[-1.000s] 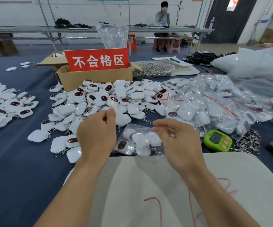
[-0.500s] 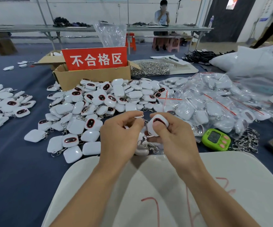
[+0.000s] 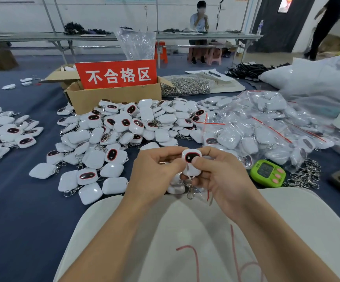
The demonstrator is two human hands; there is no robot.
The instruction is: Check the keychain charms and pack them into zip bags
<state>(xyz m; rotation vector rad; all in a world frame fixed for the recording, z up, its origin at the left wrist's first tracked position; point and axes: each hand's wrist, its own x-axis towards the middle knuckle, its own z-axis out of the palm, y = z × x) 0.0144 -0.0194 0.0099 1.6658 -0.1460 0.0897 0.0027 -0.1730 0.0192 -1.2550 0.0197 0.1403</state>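
The right hand [image 3: 222,180] pinches 1 keychain charm [image 3: 191,159] just above the near table edge, thumb on its dark red-rimmed window and fingers behind it. The left hand [image 3: 155,176] has curled fingers whose tips meet the charm's left edge; I cannot tell whether they pinch it or only steady it. The charm looks like a small hard plastic shell, light, stiff and glossy, so likely a little slippery. The flat front and back make the safest hold, with the edges left free for turning. Its metal clasp [image 3: 190,193] dangles loose below and will probably swing and snag.

Under the hands lies 1 zip bag [image 3: 202,197], thin, limp and clear. It is best taken by the 2 lips of its mouth. White charms show inside it, too hidden to count.

Just right of the hands sits 1 green timer [image 3: 267,173], with a tangle of spare clasps [image 3: 305,176] beside it.

Further out are 2 heaps of loose charms, the centre heap [image 3: 124,129] and the left heap [image 3: 2,131], each far too many to count. To the right is a mound of filled bags [image 3: 267,129], overlapping beyond counting. Such bags would slide easily over each other.

Behind the centre heap stands 1 cardboard box [image 3: 114,96] bearing 1 red sign [image 3: 117,75], and next to it a pile of clasps [image 3: 185,87].

Far back, 1 person sits at a bench [image 3: 198,19] and 1 stands at the right [image 3: 326,23].
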